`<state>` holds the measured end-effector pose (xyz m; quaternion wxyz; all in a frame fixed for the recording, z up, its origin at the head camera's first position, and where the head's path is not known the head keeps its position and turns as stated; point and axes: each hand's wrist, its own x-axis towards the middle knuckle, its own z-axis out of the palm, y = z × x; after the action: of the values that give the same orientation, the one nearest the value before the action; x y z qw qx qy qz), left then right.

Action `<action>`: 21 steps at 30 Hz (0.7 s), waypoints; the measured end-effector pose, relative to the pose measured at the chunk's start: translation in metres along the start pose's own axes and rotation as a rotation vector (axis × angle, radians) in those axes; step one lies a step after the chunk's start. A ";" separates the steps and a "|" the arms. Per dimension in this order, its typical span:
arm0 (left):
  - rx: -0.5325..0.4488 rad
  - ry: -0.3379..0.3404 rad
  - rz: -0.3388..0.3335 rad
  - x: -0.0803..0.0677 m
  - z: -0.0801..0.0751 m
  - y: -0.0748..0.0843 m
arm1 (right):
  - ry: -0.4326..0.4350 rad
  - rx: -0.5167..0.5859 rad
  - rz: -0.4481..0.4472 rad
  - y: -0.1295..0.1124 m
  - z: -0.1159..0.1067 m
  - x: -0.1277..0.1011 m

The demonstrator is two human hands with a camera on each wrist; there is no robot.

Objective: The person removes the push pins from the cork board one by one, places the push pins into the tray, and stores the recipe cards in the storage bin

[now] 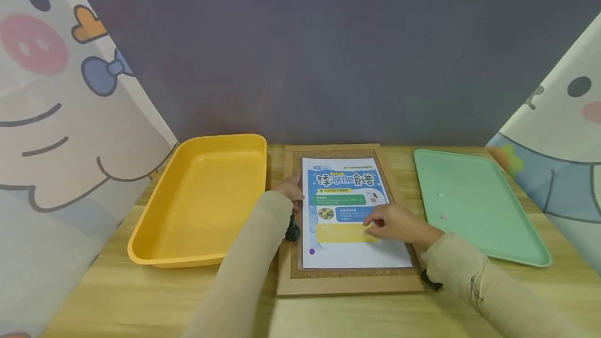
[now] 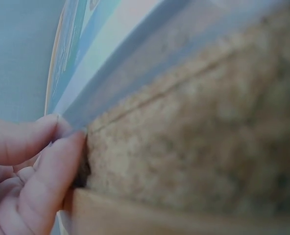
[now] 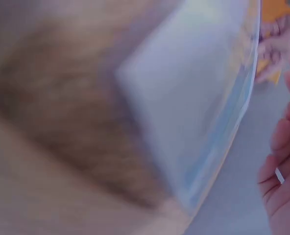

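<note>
A printed poster sheet (image 1: 357, 257) with blue, green and yellow blocks lies over a wood-framed corkboard (image 1: 297, 273). At the sheet's left edge, my left hand (image 1: 290, 190) pinches the paper between thumb and finger; in the left wrist view the sheet's edge stands a little off the cork. My right hand (image 1: 394, 223) is above the right half of the poster, near its yellow block. Its fingers (image 3: 282, 137) bend loosely, and I see nothing held in them. A small purple round spot (image 1: 312, 251) shows near the poster's lower left corner.
To the left of the board stands a deep yellow tray (image 1: 155, 207). On the right lies a shallow green tray (image 1: 488, 213), with a white small piece (image 1: 440, 194) and a pink small piece (image 1: 443, 216) in it. A grey panel (image 1: 300, 56) rises behind the wooden table (image 1: 141, 296).
</note>
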<state>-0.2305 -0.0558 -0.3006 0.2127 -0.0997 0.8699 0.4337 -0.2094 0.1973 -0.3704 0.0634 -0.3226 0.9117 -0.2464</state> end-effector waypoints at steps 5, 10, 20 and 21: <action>-0.021 -0.113 0.020 0.074 0.005 -0.036 | -0.049 -0.091 -0.116 -0.020 0.007 0.014; -0.038 -0.117 0.043 0.098 0.007 -0.045 | -0.109 -0.116 -0.205 -0.034 0.021 0.029; 0.013 -0.110 0.032 0.101 0.007 -0.044 | -0.142 0.298 0.135 -0.064 0.044 0.047; 0.012 -0.111 0.036 0.100 0.007 -0.044 | -0.127 0.321 0.162 -0.066 0.047 0.048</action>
<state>-0.3019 -0.0753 -0.3816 0.2536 -0.0585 0.8611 0.4369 -0.1974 0.1044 -0.3768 0.1911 -0.2489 0.8779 -0.3617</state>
